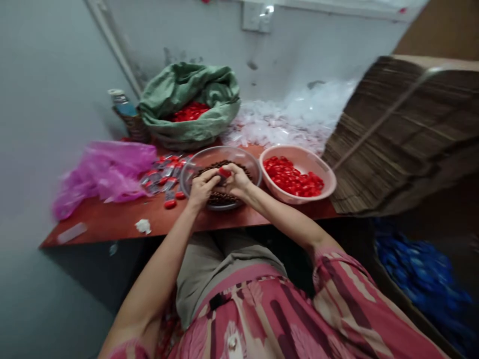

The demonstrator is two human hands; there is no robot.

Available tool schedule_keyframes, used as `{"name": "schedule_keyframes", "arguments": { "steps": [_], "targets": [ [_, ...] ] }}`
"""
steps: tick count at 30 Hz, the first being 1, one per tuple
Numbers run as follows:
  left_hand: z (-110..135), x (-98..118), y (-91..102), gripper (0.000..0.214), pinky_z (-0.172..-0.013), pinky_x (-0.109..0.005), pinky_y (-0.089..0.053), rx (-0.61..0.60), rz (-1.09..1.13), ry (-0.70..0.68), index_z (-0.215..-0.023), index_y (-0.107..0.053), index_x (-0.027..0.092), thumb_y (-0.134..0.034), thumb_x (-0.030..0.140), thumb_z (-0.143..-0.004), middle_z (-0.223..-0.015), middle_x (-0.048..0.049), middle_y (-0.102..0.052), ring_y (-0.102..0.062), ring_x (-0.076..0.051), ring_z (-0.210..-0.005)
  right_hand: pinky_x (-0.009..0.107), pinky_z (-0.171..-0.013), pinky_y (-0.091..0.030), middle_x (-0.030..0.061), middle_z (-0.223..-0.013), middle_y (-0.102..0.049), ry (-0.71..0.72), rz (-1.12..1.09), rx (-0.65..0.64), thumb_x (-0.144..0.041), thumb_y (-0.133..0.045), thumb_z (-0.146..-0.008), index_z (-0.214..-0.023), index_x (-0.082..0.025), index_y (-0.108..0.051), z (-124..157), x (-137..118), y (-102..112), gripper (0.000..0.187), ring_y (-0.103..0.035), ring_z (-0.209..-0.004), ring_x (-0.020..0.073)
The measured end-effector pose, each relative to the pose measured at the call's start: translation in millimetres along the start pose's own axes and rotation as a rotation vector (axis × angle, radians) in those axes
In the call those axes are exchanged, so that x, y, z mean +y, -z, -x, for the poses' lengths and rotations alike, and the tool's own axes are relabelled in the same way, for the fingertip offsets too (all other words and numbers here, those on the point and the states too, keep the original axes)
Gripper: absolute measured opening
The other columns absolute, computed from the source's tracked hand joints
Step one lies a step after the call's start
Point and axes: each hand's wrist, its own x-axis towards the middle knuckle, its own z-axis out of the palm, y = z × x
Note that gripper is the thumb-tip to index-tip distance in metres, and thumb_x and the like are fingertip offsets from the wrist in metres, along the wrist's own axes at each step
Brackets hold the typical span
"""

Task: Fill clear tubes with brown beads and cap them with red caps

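Note:
Both hands meet over a clear plastic bowl (186, 185) holding small dark brown beads or beans (220, 198). A red cap (224, 172) is pinched in the fingers of my right hand (239, 183). My left hand (204, 189) closes on what looks like a small clear container (221, 182), pressed against the cap; the fingers hide most of it. Left of the bowl lie several small clear containers with red caps (170, 174). On the right, touching or nearly touching the bowl, stands a pink bowl (325, 182) with many red caps (290, 177).
Behind is a green sack (160, 132) with red pieces inside. A heap of clear plastic pieces (280, 124) lies against the wall. Purple plastic bag (108, 172) and crumpled white scrap (142, 226) are at left. A strapped cardboard stack (404, 134) stands right; blue items (422, 274) lie below.

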Motion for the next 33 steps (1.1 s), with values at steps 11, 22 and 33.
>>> {"name": "schedule_keyframes", "arguments": {
  "steps": [11,22,33],
  "targets": [
    [-11,18,17.7,0.037,-0.091,-0.029,-0.051,0.345,0.259,-0.058,-0.096,-0.072,0.016,-0.077,0.039,-0.068,-0.098,-0.0042,-0.074,-0.067,-0.015,-0.09,0.032,-0.071,-0.058,0.0036,-0.09,-0.068,-0.03,0.364,-0.164,-0.055,-0.08,-0.065,-0.098,-0.019,-0.063,-2,-23,-1,0.051,-0.067,-0.079,0.0163],
    [-57,-9,96.4,0.043,-0.108,-0.054,-0.043,0.461,-0.409,0.024,-0.113,-0.07,0.03,-0.072,0.046,-0.074,-0.116,0.003,-0.072,-0.063,-0.029,-0.116,0.03,-0.076,-0.051,0.0087,-0.092,-0.074,0.434,1.956,0.455,-0.018,-0.056,-0.084,-0.097,-0.015,-0.072,-80,-235,149,0.021,-0.069,-0.083,0.0196],
    [-21,-31,76.7,0.035,-0.117,-0.047,-0.032,0.084,-0.688,0.036,-0.119,-0.067,0.03,-0.059,0.041,-0.086,-0.132,-0.0025,-0.063,-0.041,-0.025,-0.14,0.031,-0.078,-0.04,0.0143,-0.1,-0.073,0.156,2.615,0.004,-0.008,-0.052,-0.082,-0.094,-0.017,-0.071,-185,-264,202,0.024,-0.062,-0.098,0.0229]
  ]
}}
